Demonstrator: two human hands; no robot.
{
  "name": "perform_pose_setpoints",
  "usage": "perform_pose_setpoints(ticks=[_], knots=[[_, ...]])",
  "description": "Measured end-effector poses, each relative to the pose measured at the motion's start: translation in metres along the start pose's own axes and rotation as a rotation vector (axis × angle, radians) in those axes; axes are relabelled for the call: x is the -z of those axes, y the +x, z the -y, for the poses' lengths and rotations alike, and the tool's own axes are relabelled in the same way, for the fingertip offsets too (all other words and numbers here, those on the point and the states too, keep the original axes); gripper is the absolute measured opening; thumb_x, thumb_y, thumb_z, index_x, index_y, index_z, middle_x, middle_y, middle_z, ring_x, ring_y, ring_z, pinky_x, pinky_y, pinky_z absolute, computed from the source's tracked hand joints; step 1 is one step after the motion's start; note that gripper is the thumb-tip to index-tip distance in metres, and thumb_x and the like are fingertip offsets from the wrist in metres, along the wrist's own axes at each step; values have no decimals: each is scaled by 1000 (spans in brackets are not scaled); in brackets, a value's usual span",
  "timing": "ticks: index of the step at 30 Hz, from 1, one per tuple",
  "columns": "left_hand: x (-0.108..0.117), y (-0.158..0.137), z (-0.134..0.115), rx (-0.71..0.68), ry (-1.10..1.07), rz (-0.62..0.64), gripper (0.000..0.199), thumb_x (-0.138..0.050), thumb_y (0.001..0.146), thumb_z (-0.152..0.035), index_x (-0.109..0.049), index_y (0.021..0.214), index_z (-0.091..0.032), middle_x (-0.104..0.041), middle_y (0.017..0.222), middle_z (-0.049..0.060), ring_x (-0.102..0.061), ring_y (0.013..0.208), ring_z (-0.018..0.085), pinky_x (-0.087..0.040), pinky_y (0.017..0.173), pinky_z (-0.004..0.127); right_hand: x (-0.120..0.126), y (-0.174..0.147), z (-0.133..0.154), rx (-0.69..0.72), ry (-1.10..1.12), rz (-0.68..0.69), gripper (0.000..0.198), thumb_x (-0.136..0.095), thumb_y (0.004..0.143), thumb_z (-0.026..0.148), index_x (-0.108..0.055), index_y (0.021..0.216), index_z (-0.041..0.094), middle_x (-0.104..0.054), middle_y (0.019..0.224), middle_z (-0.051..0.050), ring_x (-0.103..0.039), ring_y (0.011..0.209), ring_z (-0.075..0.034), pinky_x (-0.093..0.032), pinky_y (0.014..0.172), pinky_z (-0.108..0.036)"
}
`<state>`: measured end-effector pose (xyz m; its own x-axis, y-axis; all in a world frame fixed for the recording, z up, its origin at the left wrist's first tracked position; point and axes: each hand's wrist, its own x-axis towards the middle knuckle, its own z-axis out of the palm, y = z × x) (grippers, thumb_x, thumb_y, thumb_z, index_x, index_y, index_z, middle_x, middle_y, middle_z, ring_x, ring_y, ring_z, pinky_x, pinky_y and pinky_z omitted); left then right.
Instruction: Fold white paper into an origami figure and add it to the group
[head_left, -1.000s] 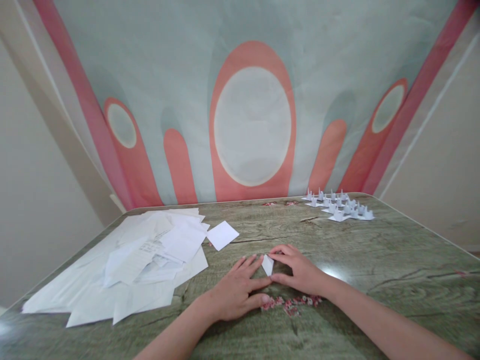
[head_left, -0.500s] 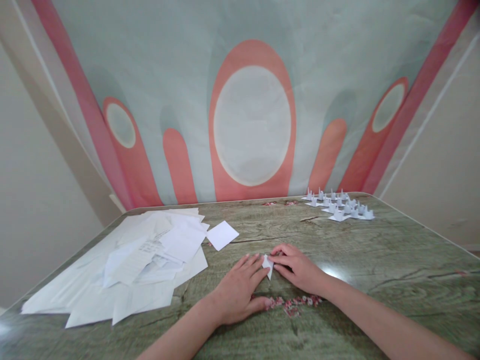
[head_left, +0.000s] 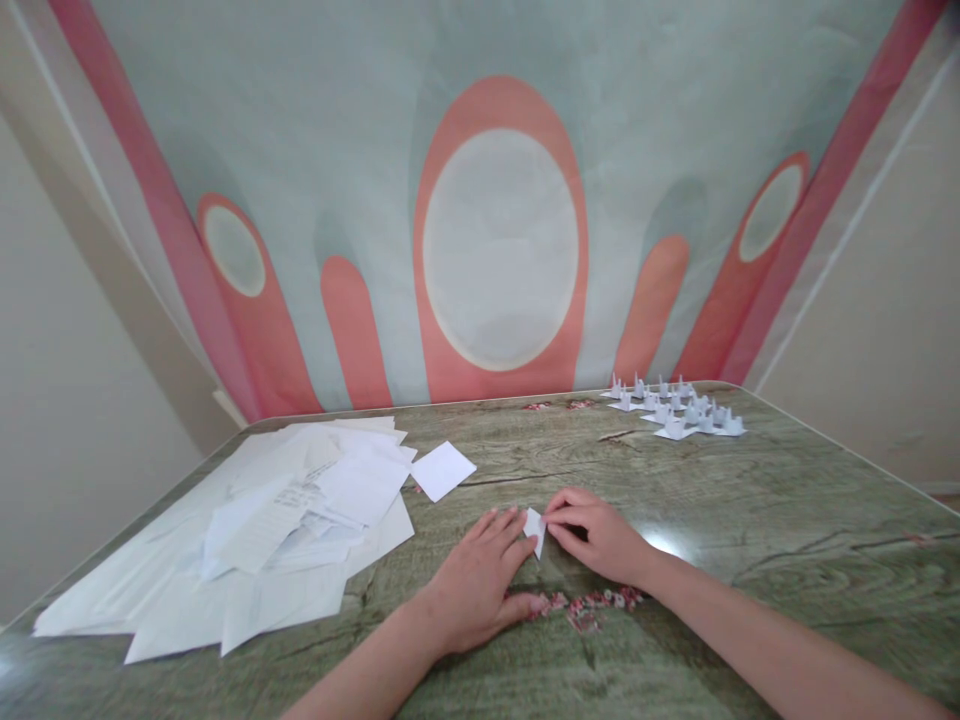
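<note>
A small white piece of folded paper (head_left: 535,531), kite-like in outline, lies on the table between my hands. My left hand (head_left: 484,580) rests flat with its fingers stretched out, the fingertips on the paper's left edge and the thumb apart on the tabletop. From the other side my right hand (head_left: 592,535) pinches the paper's right corner between thumb and forefinger. Farther back and to the left, a square sheet of white paper (head_left: 444,470) lies flat.
A spread heap of white papers (head_left: 285,520), some with writing, covers the table's left side. Several white folded paper cranes (head_left: 675,428) stand in rows at the far right. The wood-patterned table (head_left: 750,560) meets a patterned backdrop (head_left: 502,385) at its far edge.
My right hand's fingers have shifted slightly to the right and closed at the paper's corner. My left hand stays put on the paper. The whole view has shifted a little.
</note>
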<state>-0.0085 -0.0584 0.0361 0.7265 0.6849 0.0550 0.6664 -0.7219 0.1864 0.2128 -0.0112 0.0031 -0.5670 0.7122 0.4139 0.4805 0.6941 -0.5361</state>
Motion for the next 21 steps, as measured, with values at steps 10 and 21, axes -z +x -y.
perform_pose_setpoints(ticks=[10,21], knots=[[-5,2,-1,65,-21,-5,56,-36,87,-53,-39,129,-16,-32,141,10,-24,132,23,-15,109,39,-4,1,-8,-99,76,-46,20,-49,79,12,-67,83,19,-62,85,-5,-57,81,-16,-44,77,-31],[-4,1,1,56,-17,-40,52,-39,86,-52,-42,127,-20,-41,136,7,-28,129,24,-18,108,42,2,4,-8,-133,251,10,20,-51,81,17,-70,86,20,-65,89,-5,-59,83,-16,-46,78,-31]])
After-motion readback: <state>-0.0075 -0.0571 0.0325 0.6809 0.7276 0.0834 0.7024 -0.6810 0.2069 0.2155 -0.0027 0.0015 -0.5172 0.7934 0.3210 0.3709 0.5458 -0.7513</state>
